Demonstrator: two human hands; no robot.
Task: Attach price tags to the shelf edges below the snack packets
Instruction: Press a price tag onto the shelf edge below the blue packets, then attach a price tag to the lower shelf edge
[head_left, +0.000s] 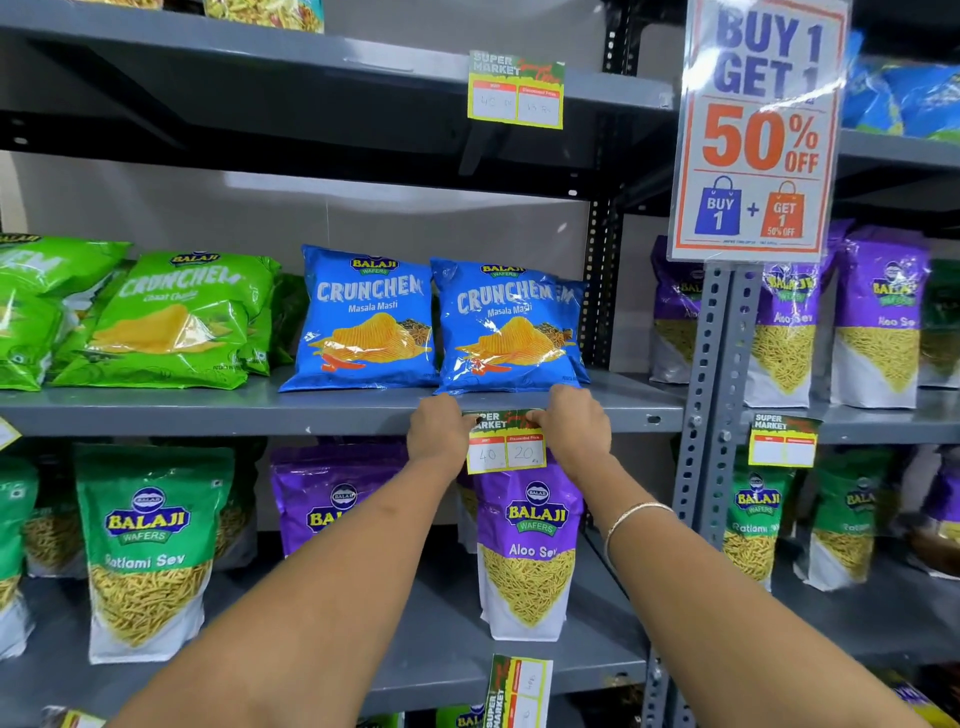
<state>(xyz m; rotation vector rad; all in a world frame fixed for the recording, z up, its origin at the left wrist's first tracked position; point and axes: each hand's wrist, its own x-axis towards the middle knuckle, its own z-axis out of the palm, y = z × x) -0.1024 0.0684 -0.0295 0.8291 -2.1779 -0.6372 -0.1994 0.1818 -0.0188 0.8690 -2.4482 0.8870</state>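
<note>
A yellow-bordered price tag (505, 448) marked 40 and 20 sits against the front edge of the middle grey shelf (260, 415), right below two blue Crunchem packets (511, 325). My left hand (437, 431) presses the tag's top left corner. At the tag's top right corner, my right hand (574, 423) pinches it against the shelf edge. Both hands touch the tag and the shelf lip.
Other tags hang on the upper shelf edge (516, 92), the right bay (783, 439) and the bottom shelf (519, 691). Green Crunchem packets (166, 322) fill the left. Purple Aloo Sev pouches (527, 551) stand below. A "Buy 1 Get 1" sign (756, 130) juts out on the upright.
</note>
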